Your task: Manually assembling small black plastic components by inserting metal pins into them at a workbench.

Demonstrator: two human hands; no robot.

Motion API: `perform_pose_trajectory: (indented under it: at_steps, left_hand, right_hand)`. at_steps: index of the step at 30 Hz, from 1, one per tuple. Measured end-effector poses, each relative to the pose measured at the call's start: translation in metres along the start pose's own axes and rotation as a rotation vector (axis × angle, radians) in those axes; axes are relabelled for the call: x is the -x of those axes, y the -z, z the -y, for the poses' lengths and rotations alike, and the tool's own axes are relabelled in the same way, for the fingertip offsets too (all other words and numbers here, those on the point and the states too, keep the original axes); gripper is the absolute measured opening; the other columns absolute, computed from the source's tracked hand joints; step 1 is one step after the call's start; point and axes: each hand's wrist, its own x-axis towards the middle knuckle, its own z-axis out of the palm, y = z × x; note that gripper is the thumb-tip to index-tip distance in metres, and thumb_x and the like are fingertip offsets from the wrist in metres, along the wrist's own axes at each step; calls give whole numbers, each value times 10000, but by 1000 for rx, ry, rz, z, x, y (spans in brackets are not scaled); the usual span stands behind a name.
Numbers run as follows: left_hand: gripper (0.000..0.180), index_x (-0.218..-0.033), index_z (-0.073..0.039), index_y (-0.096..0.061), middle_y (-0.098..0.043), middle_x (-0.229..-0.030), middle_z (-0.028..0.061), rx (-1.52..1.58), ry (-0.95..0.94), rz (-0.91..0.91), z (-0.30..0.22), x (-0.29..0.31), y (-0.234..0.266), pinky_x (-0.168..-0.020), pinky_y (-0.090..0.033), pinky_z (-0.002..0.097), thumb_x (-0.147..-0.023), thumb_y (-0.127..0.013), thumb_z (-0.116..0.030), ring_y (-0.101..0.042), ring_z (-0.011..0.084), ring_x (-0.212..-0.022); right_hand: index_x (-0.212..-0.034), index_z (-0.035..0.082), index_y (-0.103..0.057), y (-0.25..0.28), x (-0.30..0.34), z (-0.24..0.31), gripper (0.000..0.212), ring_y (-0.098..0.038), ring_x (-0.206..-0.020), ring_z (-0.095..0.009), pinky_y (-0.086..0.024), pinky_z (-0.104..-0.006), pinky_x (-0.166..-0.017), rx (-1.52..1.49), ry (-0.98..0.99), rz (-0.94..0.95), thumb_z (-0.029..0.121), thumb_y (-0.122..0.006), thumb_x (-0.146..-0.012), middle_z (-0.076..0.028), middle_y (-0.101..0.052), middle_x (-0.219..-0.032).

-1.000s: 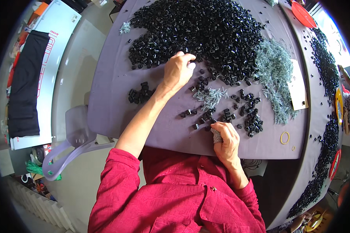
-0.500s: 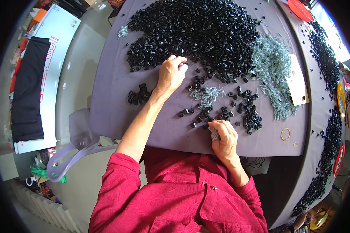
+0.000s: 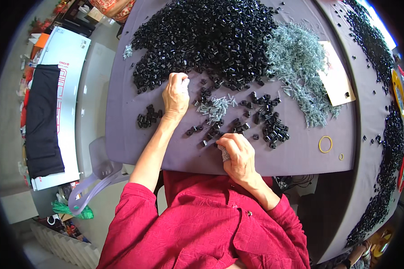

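Observation:
My left hand (image 3: pixel 176 97) is at the lower edge of a large heap of small black plastic parts (image 3: pixel 206 40). Its fingers are pinched together, and whatever is between them is hidden. Close to the table's front edge my right hand (image 3: pixel 239 157) is closed, thumb side to the left. A speckled grey piece of cloth (image 3: pixel 225 154) shows at its thumb side; the fingertips hide anything else. Between the hands lie a small pile of metal springs or pins (image 3: pixel 214 109) and scattered black parts (image 3: pixel 194 129). A further cluster of black parts (image 3: pixel 274 130) sits right of them.
A large grey mound of small metal pieces (image 3: pixel 296 58) adjoins the heap, beside a pale card (image 3: pixel 339 78). Two yellow rings (image 3: pixel 325 144) lie at the right. A second table (image 3: pixel 345 215) carries more black parts. A lilac plastic chair (image 3: pixel 101 159) stands left.
The view has shifted and turned slightly, so the table appears farther left. My left hand has drawn a little back from the heap. My right hand stays near the front edge, still closed.

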Motion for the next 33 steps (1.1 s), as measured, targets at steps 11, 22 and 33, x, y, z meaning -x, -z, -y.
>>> perform_pose_trajectory:
  at_steps: [11,22,33]
  left_hand:
    - [173,-1032,7,-555,-580,-839,72,1188,603,118,-2,31,36,-529,-442,215,-864,-515,23,-542,92,-610]
    - [142,-1018,-28,-549,-596,-778,49,1637,753,224,-59,76,88,-502,-440,232,-876,-543,-35,-558,99,-614]
    - [109,-979,-12,-558,-617,-740,70,1541,759,268,-70,86,88,-505,-463,212,-898,-485,1,-559,78,-580]
  right_hand:
    - [-926,21,-590,4,6,21,351,-615,-766,-296,-496,-334,-675,-97,-209,-34,-123,-588,-605,-130,-602,-846]
    - [-920,-9,-554,-28,-47,50,370,-566,-748,-156,-463,-252,-658,-436,-271,-32,-213,-380,-664,-81,-543,-875]
    - [-892,-9,-557,-30,-44,50,400,-585,-725,-128,-485,-243,-642,-554,-318,-29,-243,-399,-609,-65,-559,-867]
